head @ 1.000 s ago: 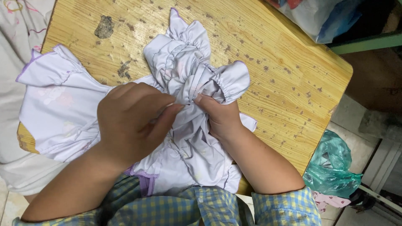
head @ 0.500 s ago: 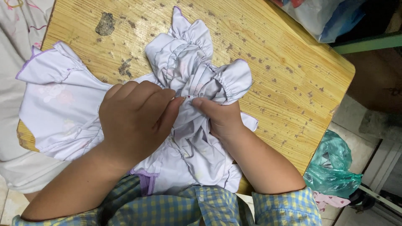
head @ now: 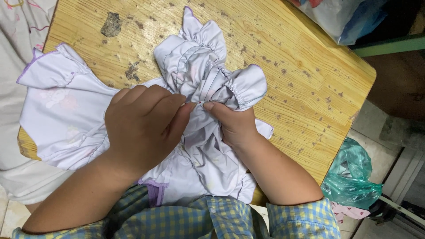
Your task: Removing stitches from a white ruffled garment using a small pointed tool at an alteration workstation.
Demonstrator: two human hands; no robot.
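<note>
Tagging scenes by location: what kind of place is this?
Probably a small home or workshop sewing spot, not a factory line. A worn, pitted wooden table holds a pale lilac gathered garment that both hands pinch; a green plastic bag sits on the tiled floor beside it.

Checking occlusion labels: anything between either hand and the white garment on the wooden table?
Nothing visible. Left hand and right hand both rest directly on the white garment, fingers pinching its gathered fabric where they meet; the contact point itself is partly hidden.

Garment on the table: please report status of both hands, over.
Left hand and right hand both pinch the white garment at one spot. Garment bunched on wooden table. Nothing in the way.
</note>
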